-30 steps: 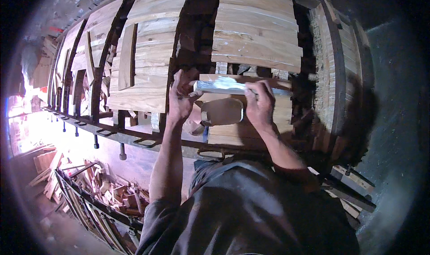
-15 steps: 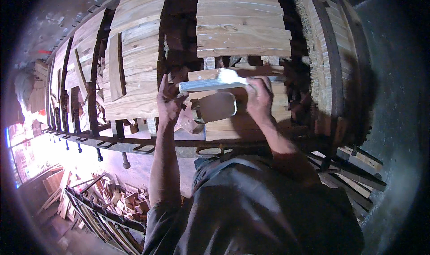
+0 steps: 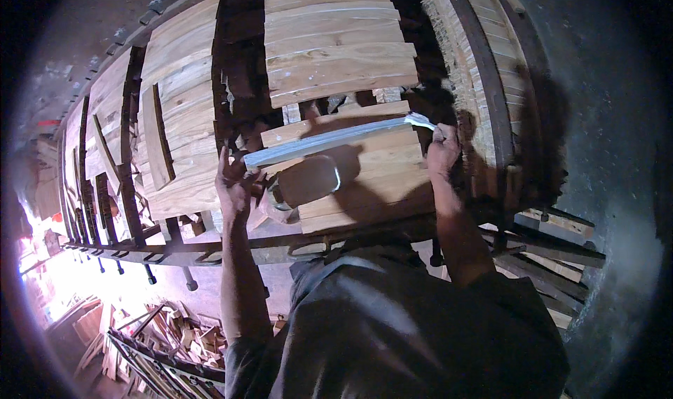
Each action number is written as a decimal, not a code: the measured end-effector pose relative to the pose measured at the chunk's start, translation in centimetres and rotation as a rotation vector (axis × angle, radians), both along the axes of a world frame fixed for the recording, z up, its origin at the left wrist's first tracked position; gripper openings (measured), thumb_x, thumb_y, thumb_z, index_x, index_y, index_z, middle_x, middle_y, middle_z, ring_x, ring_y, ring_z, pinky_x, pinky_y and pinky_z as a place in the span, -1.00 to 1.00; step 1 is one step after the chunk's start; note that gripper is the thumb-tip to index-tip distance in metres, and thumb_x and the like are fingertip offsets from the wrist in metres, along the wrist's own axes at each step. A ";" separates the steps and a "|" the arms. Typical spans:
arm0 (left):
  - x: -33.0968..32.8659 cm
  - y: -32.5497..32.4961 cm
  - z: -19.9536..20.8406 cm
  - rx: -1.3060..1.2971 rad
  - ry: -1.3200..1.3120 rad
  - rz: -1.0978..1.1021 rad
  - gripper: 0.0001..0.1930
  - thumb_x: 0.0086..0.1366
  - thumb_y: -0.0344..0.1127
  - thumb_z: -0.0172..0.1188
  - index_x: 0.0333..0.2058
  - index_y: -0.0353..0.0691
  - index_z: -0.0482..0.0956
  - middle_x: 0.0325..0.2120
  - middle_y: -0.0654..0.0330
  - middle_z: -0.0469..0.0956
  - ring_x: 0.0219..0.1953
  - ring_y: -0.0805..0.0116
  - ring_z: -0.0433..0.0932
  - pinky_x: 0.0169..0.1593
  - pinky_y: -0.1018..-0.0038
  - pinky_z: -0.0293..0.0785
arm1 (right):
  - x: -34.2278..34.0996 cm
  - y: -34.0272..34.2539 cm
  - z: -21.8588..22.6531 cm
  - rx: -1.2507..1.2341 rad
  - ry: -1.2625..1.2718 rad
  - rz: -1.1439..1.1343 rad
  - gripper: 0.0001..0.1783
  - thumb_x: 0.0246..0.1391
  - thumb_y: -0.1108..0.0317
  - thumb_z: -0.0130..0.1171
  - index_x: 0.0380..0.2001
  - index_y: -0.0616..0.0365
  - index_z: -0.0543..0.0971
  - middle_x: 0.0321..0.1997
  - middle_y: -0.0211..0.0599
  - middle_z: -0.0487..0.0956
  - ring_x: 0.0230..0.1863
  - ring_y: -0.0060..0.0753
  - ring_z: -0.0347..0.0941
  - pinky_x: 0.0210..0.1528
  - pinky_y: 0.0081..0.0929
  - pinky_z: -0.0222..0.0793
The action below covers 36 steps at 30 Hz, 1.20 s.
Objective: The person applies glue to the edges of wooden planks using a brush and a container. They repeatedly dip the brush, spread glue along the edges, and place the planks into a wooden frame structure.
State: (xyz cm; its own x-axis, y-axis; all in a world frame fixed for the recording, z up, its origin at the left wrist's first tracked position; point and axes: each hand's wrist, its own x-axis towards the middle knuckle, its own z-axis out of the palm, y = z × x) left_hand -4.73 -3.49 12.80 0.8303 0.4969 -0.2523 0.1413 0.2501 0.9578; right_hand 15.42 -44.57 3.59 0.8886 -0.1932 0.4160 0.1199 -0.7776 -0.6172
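A long narrow wooden strip point(image 3: 322, 141) with a wet white coat along its upward edge lies slantwise in front of me. My left hand point(image 3: 235, 185) is closed around its left end. At the strip's far right end, my right hand point(image 3: 443, 150) grips a brush point(image 3: 420, 121) with white-coated bristles; its handle is mostly hidden by the fingers. Below the strip, between my hands, a rounded open container point(image 3: 305, 181) stands on wooden boards point(image 3: 378, 192). Shadow makes its contents hard to make out.
Rows of board panels point(image 3: 336, 48) lie across a metal rack point(image 3: 280, 243) with dark gaps between them. Loose strips point(image 3: 162, 136) rest on the left panels. Wood offcuts point(image 3: 200, 336) are piled at lower left. A grey wall point(image 3: 624, 188) rises at right.
The brush in my right hand has moved right along the strip, from its middle to its far end. My left hand still holds the left end. The view has shifted slightly.
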 end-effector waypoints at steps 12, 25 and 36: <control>0.6 -0.8 2.0 0.052 0.000 -0.013 -0.15 0.10 -0.75 0.08 0.35 -0.34 -0.08 -0.02 -0.05 0.50 -0.05 0.20 0.55 -0.20 0.41 0.63 | -10.7 19.5 15.1 0.227 -0.045 0.830 -0.88 -0.03 0.47 0.24 -0.36 0.14 0.54 -0.44 -0.19 0.45 -0.38 -0.05 0.40 -0.34 -0.23 0.33; 0.9 0.5 -0.3 0.072 -0.056 0.067 -0.20 0.15 -0.76 0.06 0.35 -0.27 -0.01 -0.01 -0.08 0.48 -0.09 0.17 0.56 -0.25 0.36 0.67 | -0.7 3.9 1.9 0.249 0.261 0.191 -0.92 0.09 0.38 0.21 -0.36 0.14 0.58 -0.38 -0.27 0.59 -0.31 -0.36 0.50 -0.20 -0.42 0.41; 1.2 1.5 -1.6 0.089 0.073 0.038 -0.42 0.15 -0.60 0.19 0.19 -0.35 0.33 -0.12 0.03 0.59 -0.41 0.33 0.63 -0.42 0.48 0.61 | -3.8 4.2 7.1 0.230 0.325 0.252 -0.84 0.19 0.30 0.08 -0.28 0.17 0.52 -0.37 -0.09 0.57 -0.31 -0.13 0.50 -0.22 -0.31 0.39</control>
State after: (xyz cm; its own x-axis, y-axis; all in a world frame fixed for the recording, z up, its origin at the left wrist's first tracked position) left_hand -3.52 -2.03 11.20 0.7912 0.5511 -0.2651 0.2035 0.1715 0.9639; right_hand 11.62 -40.33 10.68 0.9967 -0.0090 0.0806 0.0600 -0.5874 -0.8071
